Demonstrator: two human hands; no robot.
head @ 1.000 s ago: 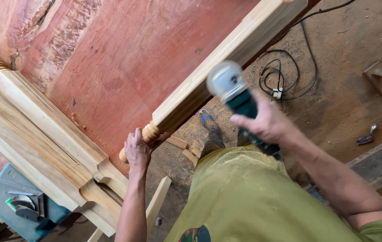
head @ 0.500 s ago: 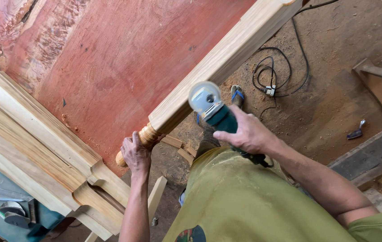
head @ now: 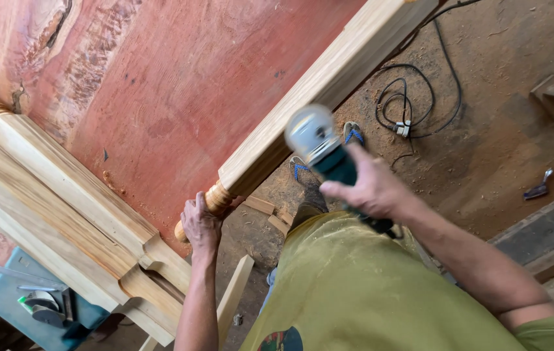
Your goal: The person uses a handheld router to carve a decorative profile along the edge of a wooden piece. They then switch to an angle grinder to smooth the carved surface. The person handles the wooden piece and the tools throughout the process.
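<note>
My left hand (head: pixel 200 226) grips the turned round end of a long pale wooden post (head: pixel 316 91) that lies slanted on a big red wooden slab (head: pixel 179 84). My right hand (head: pixel 368 190) is closed around the dark green body of an angle grinder (head: pixel 322 148); its grey disc head is blurred and hangs just beside the post's lower edge, not clearly touching it. My yellow-green shirt fills the lower middle of the view.
More pale carved posts (head: pixel 62 208) lie at the left on the slab. A blue box with tools (head: pixel 36 302) sits at the lower left. On the dirt floor are a coiled black cable (head: pixel 407 107), wood offcuts (head: pixel 261 207), planks (head: pixel 550 227) and my sandalled feet (head: pixel 329 153).
The grinder and my right hand have dropped lower and closer to the post's near end. My left hand stays on the turned end. The view has shifted slightly.
</note>
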